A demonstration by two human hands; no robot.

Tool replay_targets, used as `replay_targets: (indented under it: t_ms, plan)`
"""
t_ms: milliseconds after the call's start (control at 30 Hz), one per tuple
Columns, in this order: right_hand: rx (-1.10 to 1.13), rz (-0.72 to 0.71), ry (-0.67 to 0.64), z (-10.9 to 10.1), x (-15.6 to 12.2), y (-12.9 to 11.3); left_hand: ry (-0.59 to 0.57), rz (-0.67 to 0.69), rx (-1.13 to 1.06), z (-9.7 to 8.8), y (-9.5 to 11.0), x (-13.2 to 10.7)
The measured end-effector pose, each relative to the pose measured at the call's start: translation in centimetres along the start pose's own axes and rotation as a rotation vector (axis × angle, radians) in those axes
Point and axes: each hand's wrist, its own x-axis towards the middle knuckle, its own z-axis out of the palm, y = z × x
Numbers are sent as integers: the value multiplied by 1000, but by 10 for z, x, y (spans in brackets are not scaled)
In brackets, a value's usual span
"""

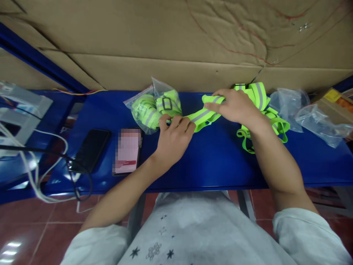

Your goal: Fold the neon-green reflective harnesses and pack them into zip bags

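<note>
A neon yellow-green reflective strap (200, 117) with a grey stripe stretches between my two hands over the blue table. My left hand (176, 136) has its fingers closed on the strap's left end. At the other side my right hand (234, 105) grips a folded part of the same strap between thumb and fingers. More loose strap (277, 123) lies bunched to the right of my right hand, partly hidden by the wrist. Just beyond my left hand, clear plastic bags (145, 110) hold rolled straps, one with a black buckle (167, 103).
Two phones lie on the left, one dark (92, 149) and one with a lit screen (127, 151). Grey equipment (22, 110) and cables (35, 176) are at the far left. Several clear bags (289, 106) and a cardboard box (335, 106) sit right. Cardboard (165, 70) backs the blue table (209, 169).
</note>
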Motion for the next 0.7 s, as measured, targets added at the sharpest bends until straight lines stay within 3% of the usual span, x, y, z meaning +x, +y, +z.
replay_targets:
  t_ms: [100, 200, 333, 500, 700]
  plan:
    - [-25, 16, 4, -1, 4, 6, 37, 125, -142, 2, -8, 1]
    - [8, 65, -55, -2, 9, 15, 173, 234, -261, 6, -13, 3]
    - [114, 107, -153, -5, 9, 18, 380, 253, -252, 9, -14, 6]
    - [108, 48, -146, -7, 2, 9, 603, 212, -255, 1, -15, 4]
    - [137, -60, -71, -4, -5, -1, 591, 210, -170, -11, -23, -4]
